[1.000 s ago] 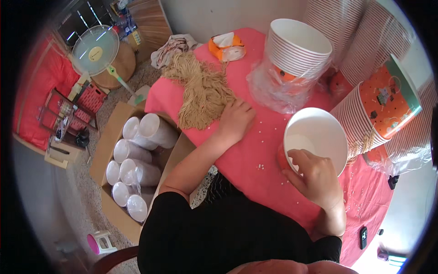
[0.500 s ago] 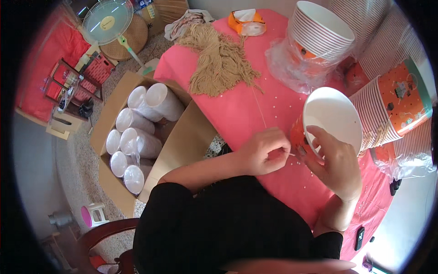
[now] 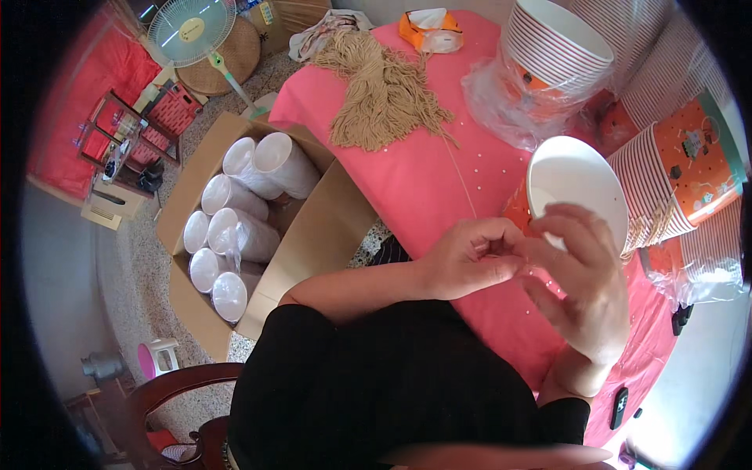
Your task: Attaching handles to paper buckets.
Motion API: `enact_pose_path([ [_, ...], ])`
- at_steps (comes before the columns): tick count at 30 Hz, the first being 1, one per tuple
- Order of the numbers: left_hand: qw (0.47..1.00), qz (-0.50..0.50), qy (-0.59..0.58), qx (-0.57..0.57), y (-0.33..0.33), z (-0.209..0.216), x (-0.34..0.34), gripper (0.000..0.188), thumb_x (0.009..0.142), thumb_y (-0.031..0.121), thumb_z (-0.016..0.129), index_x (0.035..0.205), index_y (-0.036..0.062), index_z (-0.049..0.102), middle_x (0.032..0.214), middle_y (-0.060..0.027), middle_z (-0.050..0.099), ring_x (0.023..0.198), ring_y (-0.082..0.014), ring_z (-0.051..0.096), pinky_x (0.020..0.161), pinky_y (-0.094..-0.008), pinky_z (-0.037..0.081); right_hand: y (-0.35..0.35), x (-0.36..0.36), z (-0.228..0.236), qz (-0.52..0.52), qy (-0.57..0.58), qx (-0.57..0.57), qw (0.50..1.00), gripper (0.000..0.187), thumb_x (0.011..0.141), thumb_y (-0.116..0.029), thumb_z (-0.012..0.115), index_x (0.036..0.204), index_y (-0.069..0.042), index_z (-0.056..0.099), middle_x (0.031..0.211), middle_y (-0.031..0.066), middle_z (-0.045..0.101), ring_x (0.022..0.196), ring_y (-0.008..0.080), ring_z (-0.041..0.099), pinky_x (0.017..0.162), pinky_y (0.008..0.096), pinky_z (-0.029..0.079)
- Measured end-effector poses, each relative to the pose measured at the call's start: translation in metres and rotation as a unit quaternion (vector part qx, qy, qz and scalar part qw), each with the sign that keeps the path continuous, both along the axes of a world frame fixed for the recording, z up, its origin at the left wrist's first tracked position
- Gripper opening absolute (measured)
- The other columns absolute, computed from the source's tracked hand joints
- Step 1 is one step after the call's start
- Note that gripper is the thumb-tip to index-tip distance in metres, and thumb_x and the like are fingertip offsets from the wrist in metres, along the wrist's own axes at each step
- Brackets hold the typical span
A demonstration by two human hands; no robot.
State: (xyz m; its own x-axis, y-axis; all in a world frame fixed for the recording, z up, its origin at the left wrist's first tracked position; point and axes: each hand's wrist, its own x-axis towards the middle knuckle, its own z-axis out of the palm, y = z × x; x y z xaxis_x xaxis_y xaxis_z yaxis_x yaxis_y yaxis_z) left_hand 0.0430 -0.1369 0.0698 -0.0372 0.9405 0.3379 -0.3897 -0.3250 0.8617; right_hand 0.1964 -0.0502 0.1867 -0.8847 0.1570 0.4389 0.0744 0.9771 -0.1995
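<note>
My left hand (image 3: 479,258) is closed in a pinch on a thin tan string (image 3: 464,182), which runs back across the table to a heap of tan strings (image 3: 384,98). My right hand (image 3: 578,274) is open, slightly blurred, with thumb and fingers apart; its index finger reaches to the left fingertips. Just beyond both hands a paper bucket (image 3: 576,176) lies tilted, its white inside facing me and orange printed side at the left. The right hand covers part of its near rim. Whether the string passes to the right hand is hidden.
Nested paper buckets (image 3: 554,43) in clear plastic stand at the back right, and an orange stack (image 3: 656,184) lies at the right. An orange tissue pack (image 3: 431,31) sits at the back of the pink-covered table (image 3: 407,200). A carton (image 3: 313,247) with wrapped cup stacks stands left.
My right hand has come off the bucket's rim, its fingers now spreading beside my left fingertips. The left hand has moved slightly right, still pinching the string. The view has shifted a little.
</note>
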Motion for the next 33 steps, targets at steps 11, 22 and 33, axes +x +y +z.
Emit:
enact_pose_path([
  [11, 0.996, -0.036, -0.05, -0.063, 0.001, 0.002, -0.002, 0.009, 0.094, 0.004, 0.06, 0.103, 0.0041, 0.059, 0.092, 0.0019, 0.057, 0.081, -0.0048, 0.053, 0.071, -0.0211, 0.044, 0.001, 0.0, -0.008, 0.014, 0.052, -0.014, 0.998, 0.018, 0.067, -0.004, 0.075, 0.083, -0.003, 0.067, 0.072, 0.0066, 0.061, 0.068, 0.026, 0.061, 0.06, 0.0372, 0.046],
  [22, 0.978, 0.161, 0.12, 0.061, 0.001, 0.0, -0.002, 0.015, 0.085, -0.006, 0.066, 0.096, 0.0015, 0.059, 0.088, -0.0016, 0.057, 0.07, -0.0039, 0.049, 0.057, -0.0202, 0.038, 0.012, -0.002, -0.017, 0.018, 0.003, 0.01, 1.0, 0.019, 0.071, -0.008, 0.07, 0.085, -0.004, 0.058, 0.078, 0.0091, 0.057, 0.072, 0.0289, 0.058, 0.064, 0.0395, 0.045],
  [33, 0.945, 0.248, 0.204, 0.064, 0.016, -0.007, -0.011, 0.011, 0.081, -0.006, 0.066, 0.083, 0.0023, 0.059, 0.074, 0.0018, 0.055, 0.055, -0.0012, 0.037, 0.048, -0.0198, 0.028, 0.04, 0.013, -0.012, -0.071, 0.041, -0.053, 0.995, 0.011, 0.078, -0.007, 0.065, 0.086, -0.003, 0.06, 0.079, 0.014, 0.06, 0.076, 0.0364, 0.061, 0.068, 0.0446, 0.048],
])
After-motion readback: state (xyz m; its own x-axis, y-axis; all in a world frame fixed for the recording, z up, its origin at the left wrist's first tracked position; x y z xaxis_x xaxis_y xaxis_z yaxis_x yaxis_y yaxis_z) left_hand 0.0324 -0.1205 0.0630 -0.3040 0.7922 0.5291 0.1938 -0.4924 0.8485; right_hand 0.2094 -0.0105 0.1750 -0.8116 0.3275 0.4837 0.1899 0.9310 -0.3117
